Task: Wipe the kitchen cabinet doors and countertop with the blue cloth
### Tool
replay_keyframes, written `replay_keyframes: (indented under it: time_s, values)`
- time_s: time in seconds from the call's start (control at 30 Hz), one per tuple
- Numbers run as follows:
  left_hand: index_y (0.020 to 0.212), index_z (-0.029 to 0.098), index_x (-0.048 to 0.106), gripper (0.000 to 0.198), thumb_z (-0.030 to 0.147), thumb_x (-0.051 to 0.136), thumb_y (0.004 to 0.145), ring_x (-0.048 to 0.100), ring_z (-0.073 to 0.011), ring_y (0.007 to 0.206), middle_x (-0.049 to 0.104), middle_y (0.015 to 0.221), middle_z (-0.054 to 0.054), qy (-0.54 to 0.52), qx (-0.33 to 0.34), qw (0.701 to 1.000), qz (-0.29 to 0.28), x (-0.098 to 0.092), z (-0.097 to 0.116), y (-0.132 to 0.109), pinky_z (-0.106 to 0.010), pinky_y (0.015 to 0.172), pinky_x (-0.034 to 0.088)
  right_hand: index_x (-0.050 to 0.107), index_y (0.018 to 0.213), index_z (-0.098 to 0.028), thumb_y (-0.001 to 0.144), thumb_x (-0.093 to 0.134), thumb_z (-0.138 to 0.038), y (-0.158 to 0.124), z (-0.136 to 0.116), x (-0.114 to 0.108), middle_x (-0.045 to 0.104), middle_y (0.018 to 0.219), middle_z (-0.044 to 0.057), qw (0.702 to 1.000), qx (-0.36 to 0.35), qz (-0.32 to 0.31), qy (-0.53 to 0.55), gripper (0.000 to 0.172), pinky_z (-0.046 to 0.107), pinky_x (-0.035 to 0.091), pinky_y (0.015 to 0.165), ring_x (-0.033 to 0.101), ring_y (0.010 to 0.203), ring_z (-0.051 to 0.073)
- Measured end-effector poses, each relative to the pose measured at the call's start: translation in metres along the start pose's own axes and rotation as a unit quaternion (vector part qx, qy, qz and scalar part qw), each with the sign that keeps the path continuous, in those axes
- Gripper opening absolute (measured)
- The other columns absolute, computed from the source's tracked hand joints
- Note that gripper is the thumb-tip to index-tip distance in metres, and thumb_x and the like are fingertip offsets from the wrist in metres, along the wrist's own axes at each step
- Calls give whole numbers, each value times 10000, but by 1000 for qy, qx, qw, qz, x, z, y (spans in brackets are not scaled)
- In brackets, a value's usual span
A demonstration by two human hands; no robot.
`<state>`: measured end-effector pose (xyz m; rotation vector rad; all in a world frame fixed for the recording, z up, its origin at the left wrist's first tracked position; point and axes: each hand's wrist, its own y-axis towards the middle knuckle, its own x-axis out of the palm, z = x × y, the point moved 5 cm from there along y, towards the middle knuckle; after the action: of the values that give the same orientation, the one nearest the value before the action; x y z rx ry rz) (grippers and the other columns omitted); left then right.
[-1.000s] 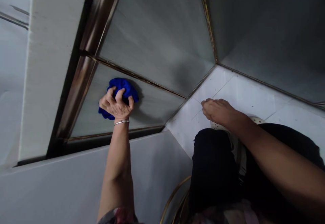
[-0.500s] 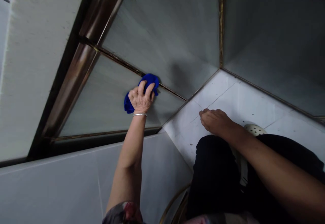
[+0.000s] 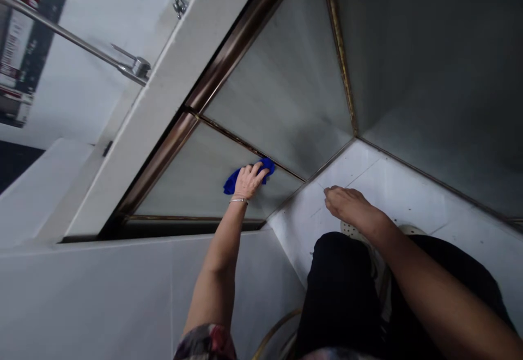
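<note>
A bunched blue cloth (image 3: 233, 184) is pressed on a glass panel (image 3: 196, 185) by the curled left hand (image 3: 249, 182), the nearer hand. At 3 o'clock, the empty, half-curled right hand (image 3: 351, 207) is rested on white tile (image 3: 392, 183).

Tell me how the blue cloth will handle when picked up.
The blue cloth looks floppy, since it bunches into soft folds under the left hand. It is probably light for its size, and it seems unlikely to roll or break if pushed along the pane.
</note>
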<state>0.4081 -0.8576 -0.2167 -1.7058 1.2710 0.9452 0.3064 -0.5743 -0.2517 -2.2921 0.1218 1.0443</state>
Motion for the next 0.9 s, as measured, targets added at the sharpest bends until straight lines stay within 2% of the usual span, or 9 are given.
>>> replay_keyframes:
  time_s: [0.1, 0.27, 0.43, 0.53, 0.6, 0.67, 0.9]
  values:
    - [1342, 358, 671, 381, 288, 443, 1044, 583, -265, 1000, 641, 1410, -94, 62, 20, 998, -8, -17, -10, -22, -414, 830, 451, 643, 1301, -61, 1051, 339, -160, -5, 4, -4, 670, 1340, 219, 1000, 0, 5, 14, 405, 363, 471, 942, 688, 1183, 300]
    - [1318, 340, 698, 357, 324, 474, 1040, 579, -279, 990, 672, 1357, -99, 100, -24, 994, 33, -60, -50, -66, -412, 794, 437, 650, 1293, -80, 1045, 349, -174, -5, 13, 0, 672, 1342, 210, 999, -2, 26, 27, 402, 362, 470, 955, 678, 1210, 298]
    - [1276, 357, 731, 337, 345, 487, 1044, 569, -280, 961, 710, 1292, -90, 149, -74, 973, 162, -117, -91, -99, -411, 788, 410, 669, 1290, -121, 1048, 357, -210, 4, 18, 10, 684, 1337, 185, 999, -11, 42, 22, 404, 351, 472, 973, 668, 1235, 278]
    - [1244, 339, 751, 321, 344, 506, 1036, 566, -284, 974, 709, 1286, -110, 155, -110, 951, 244, -140, -109, -110, -418, 805, 396, 674, 1306, -142, 1051, 364, -237, 10, 23, 18, 691, 1333, 174, 998, -8, 56, 13, 412, 355, 479, 986, 668, 1235, 274]
    - [1215, 329, 763, 306, 346, 524, 1025, 563, -290, 986, 708, 1274, -122, 148, -127, 939, 284, -145, -116, -112, -420, 814, 388, 668, 1326, -142, 1052, 363, -248, 13, 27, 22, 684, 1352, 176, 998, 0, 68, 3, 422, 373, 480, 1005, 666, 1238, 282]
    - [1180, 319, 777, 292, 347, 545, 1005, 556, -290, 952, 708, 1249, -133, 138, -139, 930, 310, -141, -120, -111, -420, 812, 380, 649, 1361, -138, 1053, 357, -251, 16, 30, 27, 671, 1378, 178, 997, 7, 77, -8, 438, 391, 478, 1025, 664, 1242, 288]
    - [1081, 300, 799, 256, 412, 646, 909, 561, -309, 960, 688, 1185, -151, 95, -196, 905, 365, -108, -126, -100, -450, 866, 372, 685, 1317, -161, 1037, 371, -249, 24, 30, 36, 693, 1349, 162, 996, -7, 87, -19, 430, 377, 489, 1026, 680, 1209, 271]
